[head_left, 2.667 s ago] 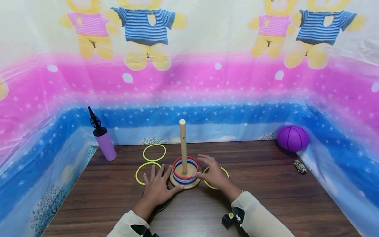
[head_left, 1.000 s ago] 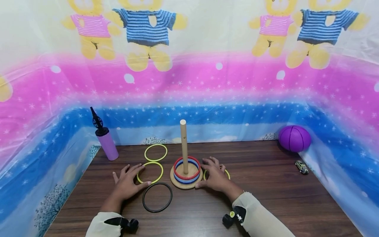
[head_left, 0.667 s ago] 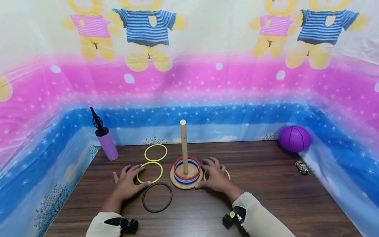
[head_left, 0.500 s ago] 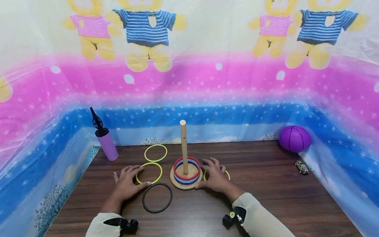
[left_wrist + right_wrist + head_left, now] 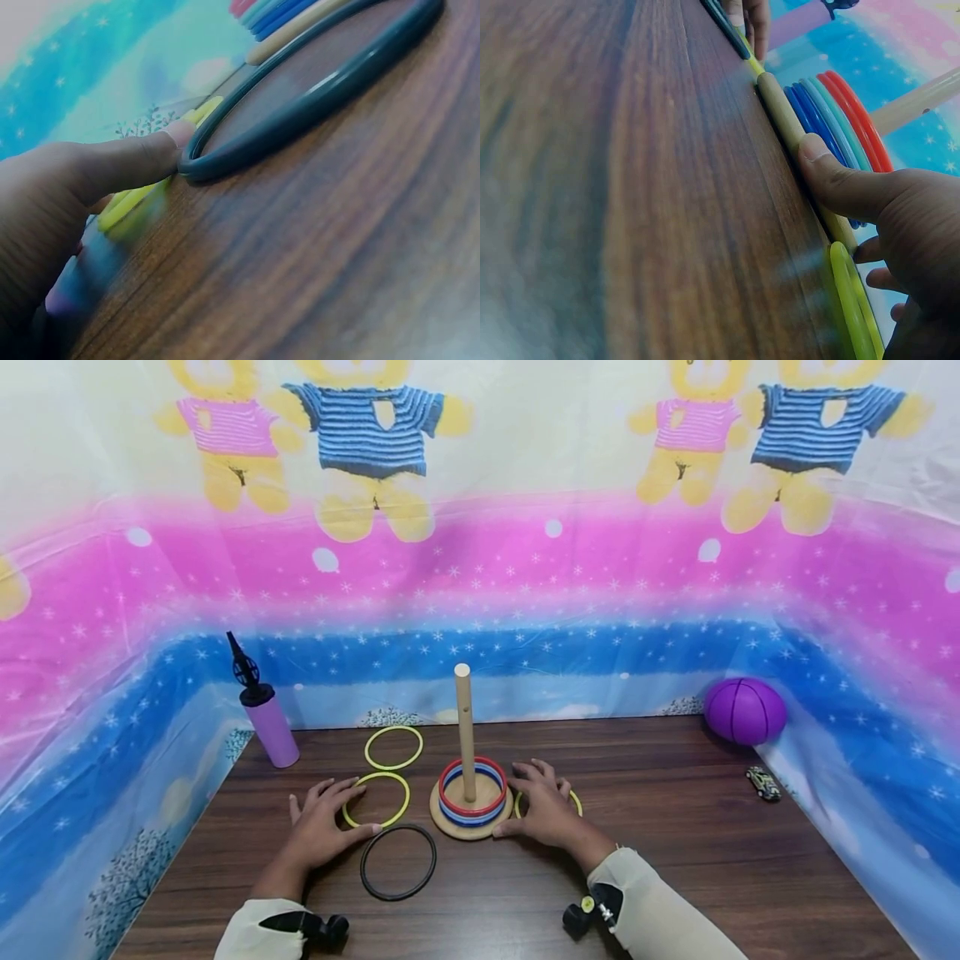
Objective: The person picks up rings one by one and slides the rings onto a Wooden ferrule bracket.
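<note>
A wooden peg (image 5: 465,731) stands on a round wooden base (image 5: 450,823) with red and blue rings (image 5: 472,793) stacked on it. My left hand (image 5: 322,827) lies flat on the table, fingers spread over a yellow ring (image 5: 377,799). Its thumb (image 5: 127,161) touches a black ring (image 5: 315,97) lying in front of the base (image 5: 398,862). My right hand (image 5: 543,806) rests flat on a second yellow ring (image 5: 573,797), mostly hidden beneath it. Its thumb (image 5: 840,184) presses against the base's edge (image 5: 780,112). Neither hand holds anything.
A third yellow ring (image 5: 393,747) lies behind the left one. A purple pump bottle (image 5: 266,727) stands at the far left, a purple ball (image 5: 744,710) at the far right corner, and a small toy car (image 5: 762,782) near it. Printed plastic sheeting walls the brown table (image 5: 675,860).
Since 2.7 s ago my left hand slid left off the base onto the yellow ring, uncovering the black ring. Over the last second both hands stay nearly still.
</note>
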### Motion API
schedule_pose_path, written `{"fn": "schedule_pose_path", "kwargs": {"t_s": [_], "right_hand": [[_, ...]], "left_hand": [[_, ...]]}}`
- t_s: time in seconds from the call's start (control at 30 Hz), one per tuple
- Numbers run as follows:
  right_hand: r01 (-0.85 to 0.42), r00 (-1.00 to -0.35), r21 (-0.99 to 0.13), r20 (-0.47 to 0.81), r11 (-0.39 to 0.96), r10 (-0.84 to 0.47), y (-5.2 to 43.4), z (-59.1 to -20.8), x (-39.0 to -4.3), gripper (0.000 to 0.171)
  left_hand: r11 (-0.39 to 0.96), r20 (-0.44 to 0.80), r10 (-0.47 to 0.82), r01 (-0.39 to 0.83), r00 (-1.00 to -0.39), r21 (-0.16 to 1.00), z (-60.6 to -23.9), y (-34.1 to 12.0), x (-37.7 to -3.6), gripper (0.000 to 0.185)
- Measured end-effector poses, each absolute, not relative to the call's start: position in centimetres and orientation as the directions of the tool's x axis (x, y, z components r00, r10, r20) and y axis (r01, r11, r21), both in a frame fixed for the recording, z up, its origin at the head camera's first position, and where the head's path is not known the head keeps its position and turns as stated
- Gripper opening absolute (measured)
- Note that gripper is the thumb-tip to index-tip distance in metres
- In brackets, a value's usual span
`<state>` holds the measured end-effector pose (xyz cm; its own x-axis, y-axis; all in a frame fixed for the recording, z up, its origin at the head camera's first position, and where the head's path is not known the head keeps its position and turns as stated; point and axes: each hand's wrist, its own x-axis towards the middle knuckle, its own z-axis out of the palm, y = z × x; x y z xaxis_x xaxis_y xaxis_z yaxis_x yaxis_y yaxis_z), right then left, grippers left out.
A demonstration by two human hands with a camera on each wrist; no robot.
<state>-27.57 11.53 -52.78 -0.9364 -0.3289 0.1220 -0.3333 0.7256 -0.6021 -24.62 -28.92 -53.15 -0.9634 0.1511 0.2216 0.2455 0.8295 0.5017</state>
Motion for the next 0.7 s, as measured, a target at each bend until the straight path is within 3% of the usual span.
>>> {"fn": "schedule_pose_path", "kwargs": {"t_s": [0.33,0.7], "right_hand": [[-0.337,-0.934,-0.609,0.118,0.718,-0.338,11.7,-52.7,-27.6,0.092],[-0.338,-0.933,-0.603,0.114,0.723,-0.341,11.7,-52.6,-27.6,0.092]], "left_hand": [[0.761,0.333,0.101,0.288,-0.938,0.582,-52.9,-28.6,-24.8,0.061],[0.671,0.563,0.026,0.432,-0.826,0.603,-52.0,-28.0,-24.9,0.05]]}}
